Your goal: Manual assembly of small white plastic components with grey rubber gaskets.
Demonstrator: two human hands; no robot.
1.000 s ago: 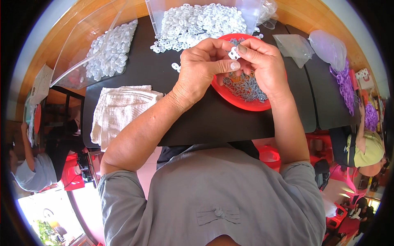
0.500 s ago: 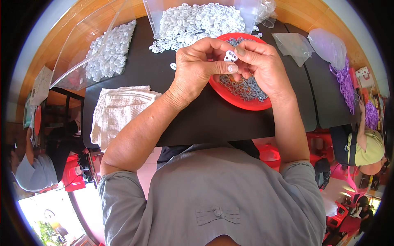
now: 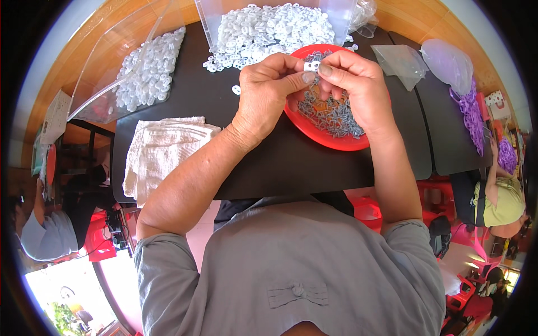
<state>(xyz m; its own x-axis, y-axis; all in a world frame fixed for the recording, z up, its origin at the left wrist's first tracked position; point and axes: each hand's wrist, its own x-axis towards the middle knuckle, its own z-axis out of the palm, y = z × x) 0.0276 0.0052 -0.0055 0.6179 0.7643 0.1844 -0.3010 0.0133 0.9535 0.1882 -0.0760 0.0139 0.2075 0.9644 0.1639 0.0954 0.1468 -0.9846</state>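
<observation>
As seen in the head view, where the left hand point(image 3: 263, 95) and right hand point(image 3: 358, 84) meet over a red bowl point(image 3: 337, 144) of slim grey pieces point(image 3: 343, 124) on a dark bench point(image 3: 269, 171), both pinch one small white holed piece point(image 3: 311, 66) between their fingertips. Similar white pieces point(image 3: 274, 28) lie heaped beyond. The step appears to be close two-handed work on that single piece, and the next move calls for steady, light fingertip control.

Folded white cloth point(image 3: 165, 151), purple strands point(image 3: 472, 120)
</observation>
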